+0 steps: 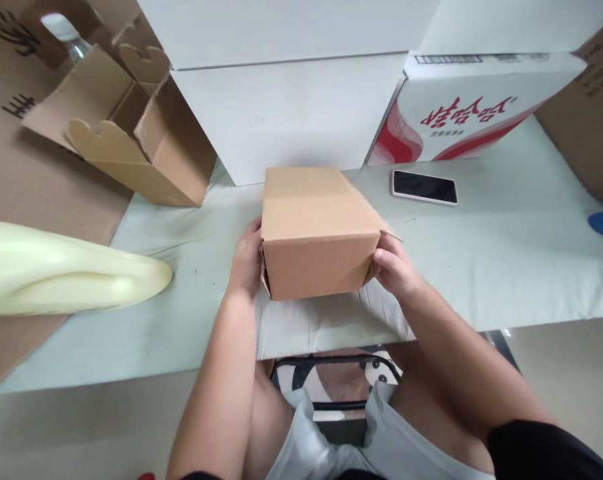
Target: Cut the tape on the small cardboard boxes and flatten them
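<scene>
A brown cardboard box [321,207] sits at the middle of the cloth-covered table, close to its front edge, with its top panel down flat. My left hand [247,261] presses on the left side of the box, its fingertips hidden behind the cardboard. On the right side, my right hand [395,267] grips the box near its front corner, thumb at the front and fingers by a flap that sticks out a little.
An open carton [176,147] stands at the back left, near a clear bottle [70,37]. A pale yellow object [81,270] juts in from the left. White boxes [291,113] line the back. A phone [425,187] lies before a red-and-white box [461,120].
</scene>
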Demonstrator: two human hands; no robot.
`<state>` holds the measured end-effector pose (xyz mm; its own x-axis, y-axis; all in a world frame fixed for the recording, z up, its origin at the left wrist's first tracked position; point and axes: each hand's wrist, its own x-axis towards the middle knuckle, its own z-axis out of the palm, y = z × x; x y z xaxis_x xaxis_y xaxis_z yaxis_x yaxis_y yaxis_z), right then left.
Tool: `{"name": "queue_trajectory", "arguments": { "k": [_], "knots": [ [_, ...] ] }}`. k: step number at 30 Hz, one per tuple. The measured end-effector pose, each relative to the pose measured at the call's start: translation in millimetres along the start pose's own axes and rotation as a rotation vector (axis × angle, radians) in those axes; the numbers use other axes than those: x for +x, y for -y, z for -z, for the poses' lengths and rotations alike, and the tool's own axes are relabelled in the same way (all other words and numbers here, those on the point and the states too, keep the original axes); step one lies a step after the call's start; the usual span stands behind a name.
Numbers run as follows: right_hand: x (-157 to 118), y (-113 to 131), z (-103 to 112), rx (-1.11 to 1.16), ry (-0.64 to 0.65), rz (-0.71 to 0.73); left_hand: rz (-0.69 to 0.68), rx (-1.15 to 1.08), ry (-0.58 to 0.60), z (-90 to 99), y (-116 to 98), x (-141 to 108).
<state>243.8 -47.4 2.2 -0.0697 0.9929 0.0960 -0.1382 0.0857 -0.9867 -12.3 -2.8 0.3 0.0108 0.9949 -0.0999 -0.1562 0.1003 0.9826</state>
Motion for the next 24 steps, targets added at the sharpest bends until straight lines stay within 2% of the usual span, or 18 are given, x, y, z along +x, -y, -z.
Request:
{"name": "queue_trajectory", "arguments": {
  "k": [3, 7, 9, 16, 20, 24],
  "knots": [
    [-1, -8, 3, -0.07, -0.055, -0.015, 0.032, -0.083, -0.033, 2.8, 4, 2],
    [-3, -20, 6, -0.078, -0.271, -0.096, 0.023, -0.069, -0.01, 7.9, 10, 4],
    [-4, -24, 7, -0.04, -0.334, -0.089, -0.011, -0.035, 0.005, 9.8, 13, 4],
    [-2, -27, 8, -0.035, -0.347, -0.078, -0.006, 0.085, 0.02, 9.5, 13, 2],
    [-1, -31, 9, -0.056, -0.346, -0.061, 0.052, 0.12, 0.035, 5.9, 8, 0],
    [-2, -36, 12, -0.082, -0.339, -0.056, 0.137, 0.152, -0.015, 2.6, 3, -1]
  ]
}}
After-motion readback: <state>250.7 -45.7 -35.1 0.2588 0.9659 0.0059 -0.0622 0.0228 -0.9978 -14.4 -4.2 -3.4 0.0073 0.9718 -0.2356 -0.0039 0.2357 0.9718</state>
